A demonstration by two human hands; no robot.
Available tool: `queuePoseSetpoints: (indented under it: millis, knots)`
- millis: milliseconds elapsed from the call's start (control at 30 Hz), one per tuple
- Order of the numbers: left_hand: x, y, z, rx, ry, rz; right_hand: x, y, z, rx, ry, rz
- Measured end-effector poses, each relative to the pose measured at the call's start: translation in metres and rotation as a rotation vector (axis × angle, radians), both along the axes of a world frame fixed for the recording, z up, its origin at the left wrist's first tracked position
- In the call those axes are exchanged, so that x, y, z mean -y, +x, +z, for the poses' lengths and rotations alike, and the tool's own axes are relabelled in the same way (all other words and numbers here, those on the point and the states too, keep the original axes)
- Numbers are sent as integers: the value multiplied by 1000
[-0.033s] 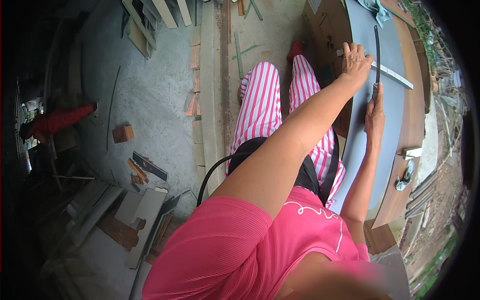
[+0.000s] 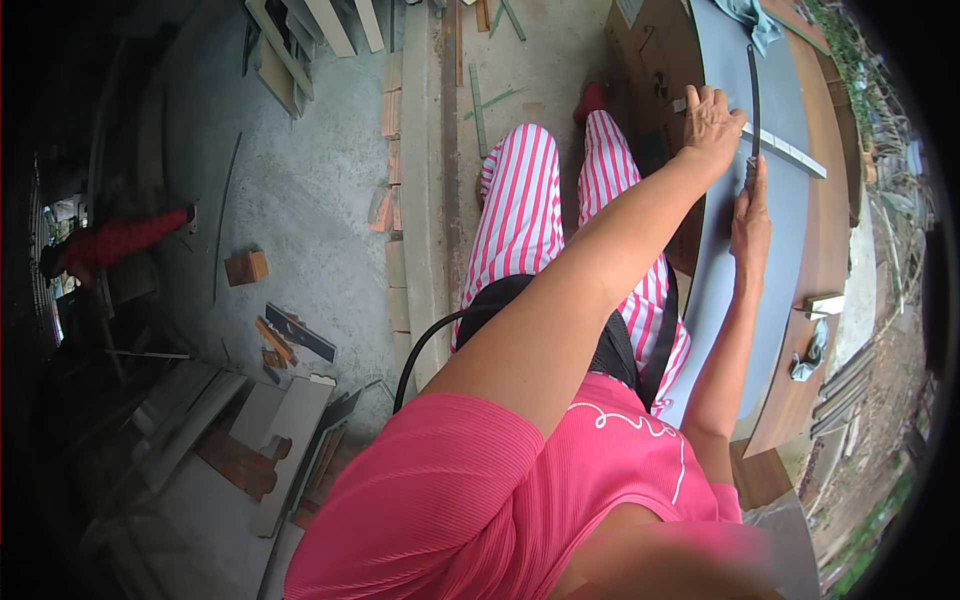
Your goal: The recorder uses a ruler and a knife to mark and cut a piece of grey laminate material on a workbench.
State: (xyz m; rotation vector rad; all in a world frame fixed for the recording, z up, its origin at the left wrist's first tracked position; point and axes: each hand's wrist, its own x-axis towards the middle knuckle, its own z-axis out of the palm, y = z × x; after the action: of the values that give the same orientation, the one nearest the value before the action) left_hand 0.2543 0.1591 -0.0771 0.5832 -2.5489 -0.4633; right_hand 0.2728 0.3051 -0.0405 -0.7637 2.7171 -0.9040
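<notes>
My left hand [image 2: 712,132] is closed over a narrow white strip [image 2: 792,154] lying across a grey-blue tabletop [image 2: 785,225]. Its fingers curl around the strip, which sticks out on both sides. In my right hand [image 2: 750,225] is a long, thin dark blade, which looks like a hacksaw blade [image 2: 754,95], held by its grip with the forefinger stretched along it. The blade points away from me and crosses the strip just right of my left hand. Whether it has cut into the strip is too small to tell.
A pale cloth [image 2: 752,22] lies at the table's far end. Along the right runs a brown wooden board [image 2: 822,215], with a small light block [image 2: 824,306] and a crumpled cloth [image 2: 809,352]. Boards and a brick [image 2: 246,267] lie on the left floor. A person in red [image 2: 125,238] is far left.
My right hand has pushed the hacksaw blade slightly forward, away from me. The left hand and the white strip stay where they were.
</notes>
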Motion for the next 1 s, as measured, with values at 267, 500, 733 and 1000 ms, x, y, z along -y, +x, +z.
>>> queuePoseSetpoints:
  millis: [267,500,733,1000]
  knots:
    - [0,3,3,28,-12,8,-10,13,5,50,-1,-10]
    - [4,5,12,230,49,-58,-68,80,12,99,146,-104]
    - [4,3,1,41,-47,14,-31,40,1,9,72,-36]
    - [1,7,3,70,-52,7,18,-10,3,26,-13,1]
